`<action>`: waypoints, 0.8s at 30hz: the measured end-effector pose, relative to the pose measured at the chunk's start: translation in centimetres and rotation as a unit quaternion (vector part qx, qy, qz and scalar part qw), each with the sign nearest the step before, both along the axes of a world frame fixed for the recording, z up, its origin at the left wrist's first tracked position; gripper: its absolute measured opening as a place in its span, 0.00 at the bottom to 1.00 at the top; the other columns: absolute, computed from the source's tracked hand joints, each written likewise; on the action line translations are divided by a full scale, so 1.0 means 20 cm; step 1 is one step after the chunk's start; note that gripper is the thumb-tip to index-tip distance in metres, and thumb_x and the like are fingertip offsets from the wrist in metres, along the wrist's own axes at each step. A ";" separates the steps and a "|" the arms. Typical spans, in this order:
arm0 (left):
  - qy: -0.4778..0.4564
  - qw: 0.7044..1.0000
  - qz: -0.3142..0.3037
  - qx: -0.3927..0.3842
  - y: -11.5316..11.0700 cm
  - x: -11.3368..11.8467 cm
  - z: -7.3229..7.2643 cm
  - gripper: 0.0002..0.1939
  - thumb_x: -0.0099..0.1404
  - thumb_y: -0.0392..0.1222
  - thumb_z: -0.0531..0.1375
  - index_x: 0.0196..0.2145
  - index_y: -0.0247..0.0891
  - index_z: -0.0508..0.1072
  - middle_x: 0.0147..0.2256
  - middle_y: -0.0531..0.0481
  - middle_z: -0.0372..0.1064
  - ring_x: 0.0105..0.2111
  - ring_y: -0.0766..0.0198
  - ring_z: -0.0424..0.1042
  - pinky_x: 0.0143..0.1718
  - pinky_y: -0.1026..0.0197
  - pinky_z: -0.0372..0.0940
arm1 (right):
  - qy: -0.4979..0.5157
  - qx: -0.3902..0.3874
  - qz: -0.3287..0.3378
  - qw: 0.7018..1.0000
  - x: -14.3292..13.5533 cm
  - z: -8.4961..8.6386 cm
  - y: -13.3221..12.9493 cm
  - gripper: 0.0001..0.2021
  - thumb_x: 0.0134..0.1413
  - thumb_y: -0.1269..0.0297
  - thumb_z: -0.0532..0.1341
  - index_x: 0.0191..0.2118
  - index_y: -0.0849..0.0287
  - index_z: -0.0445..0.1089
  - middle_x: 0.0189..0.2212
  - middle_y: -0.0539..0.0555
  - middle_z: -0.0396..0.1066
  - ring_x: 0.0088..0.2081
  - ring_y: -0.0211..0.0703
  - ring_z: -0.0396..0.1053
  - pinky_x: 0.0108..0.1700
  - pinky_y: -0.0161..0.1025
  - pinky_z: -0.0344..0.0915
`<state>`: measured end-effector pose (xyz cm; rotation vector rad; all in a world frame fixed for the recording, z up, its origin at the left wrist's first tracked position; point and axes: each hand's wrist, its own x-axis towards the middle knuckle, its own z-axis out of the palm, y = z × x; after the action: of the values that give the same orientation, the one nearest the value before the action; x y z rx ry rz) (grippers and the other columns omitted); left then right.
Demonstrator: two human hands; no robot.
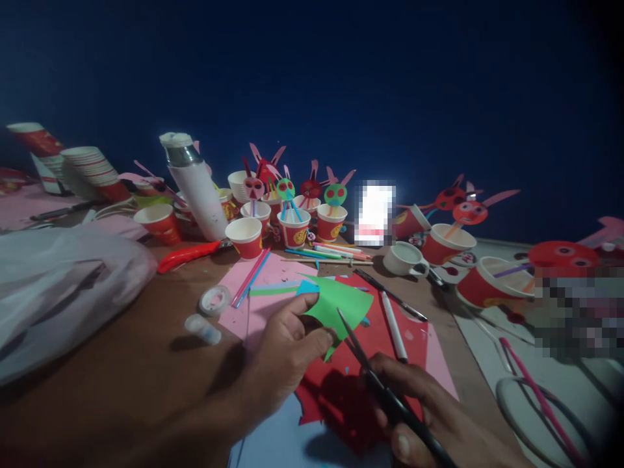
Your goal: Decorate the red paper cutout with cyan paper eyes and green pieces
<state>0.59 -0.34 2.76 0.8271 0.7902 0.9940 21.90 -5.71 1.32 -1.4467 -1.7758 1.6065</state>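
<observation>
Pinched between thumb and fingers of my left hand [280, 361] is a piece of green paper [344, 300], with a small blue piece [308, 287] by the index fingertip. My right hand [424, 400] grips black-handled scissors [397, 406], whose blades point up and left. Their tips are at the green paper's lower edge; whether they touch it I cannot tell. Beneath both hands lies torn-edged red paper [361, 396] over pink sheets [441, 364]. A white marker [392, 326] rests on the red paper, just beyond my right hand.
Red paper cups [293, 235] holding paper rabbit-like heads line the back, beside a white flask [197, 192]. A white mug [404, 259] stands behind the papers. At left are a plastic bag [73, 286], a tape roll [214, 300] and a red-handled tool [188, 255].
</observation>
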 end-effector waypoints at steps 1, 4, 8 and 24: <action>-0.005 1.000 -0.008 0.003 0.00 0.00 0.00 0.20 0.54 0.32 0.65 0.45 0.37 0.70 0.26 0.54 0.70 0.27 0.72 0.66 0.30 0.70 0.59 | 0.001 0.006 0.018 1.000 0.00 0.00 0.01 0.28 0.45 0.47 0.63 0.50 0.55 0.66 0.36 0.55 0.70 0.36 0.47 0.69 0.37 0.38 0.67; -0.016 0.999 -0.033 0.008 0.00 0.01 0.00 0.21 0.54 0.31 0.65 0.46 0.37 0.70 0.34 0.50 0.73 0.32 0.69 0.69 0.35 0.68 0.61 | 0.015 0.023 0.036 0.999 0.01 -0.02 0.02 0.21 0.45 0.49 0.64 0.44 0.55 0.69 0.33 0.53 0.70 0.33 0.44 0.67 0.34 0.36 0.66; -0.019 0.999 -0.040 0.006 -0.01 0.01 0.00 0.22 0.54 0.30 0.64 0.48 0.35 0.69 0.39 0.46 0.73 0.38 0.64 0.70 0.43 0.63 0.61 | 0.042 0.018 0.014 0.999 0.02 -0.06 0.00 0.18 0.45 0.50 0.64 0.40 0.56 0.70 0.31 0.53 0.69 0.32 0.44 0.67 0.33 0.35 0.66; -0.006 0.998 -0.061 0.020 -0.01 0.00 -0.03 0.20 0.60 0.31 0.61 0.50 0.36 0.64 0.43 0.44 0.71 0.41 0.63 0.70 0.44 0.61 0.62 | 0.056 -0.009 0.000 0.998 -0.01 -0.04 0.00 0.21 0.44 0.48 0.65 0.40 0.58 0.70 0.29 0.51 0.67 0.32 0.42 0.64 0.34 0.35 0.65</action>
<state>0.63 -0.62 2.16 0.8922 0.7031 0.9084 21.78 -5.70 0.53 -1.3373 -1.7030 1.6737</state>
